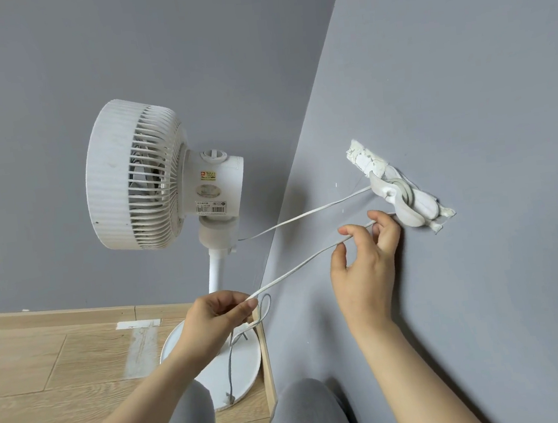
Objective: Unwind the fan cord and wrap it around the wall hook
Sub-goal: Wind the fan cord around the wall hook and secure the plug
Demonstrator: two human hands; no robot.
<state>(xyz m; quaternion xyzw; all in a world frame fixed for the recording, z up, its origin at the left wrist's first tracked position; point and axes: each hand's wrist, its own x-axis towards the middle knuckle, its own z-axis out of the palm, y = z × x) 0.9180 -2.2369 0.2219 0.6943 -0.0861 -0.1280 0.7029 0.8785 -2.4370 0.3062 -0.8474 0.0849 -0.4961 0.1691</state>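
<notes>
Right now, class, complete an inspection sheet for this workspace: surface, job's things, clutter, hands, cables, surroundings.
Surface: wooden floor, light planks.
Job's things: white fan upright in the corner; wall hook on the right-hand wall, torn white backing.
Clutter: pale tape patch on the floor.
Hands: left hand pinches the cord; right hand holds it near the hook.
Cables: cord runs from the fan's neck to the hook, loops around it, then passes through both hands; slack hangs below the left hand.
Surroundings: grey walls meeting in a corner.
</notes>
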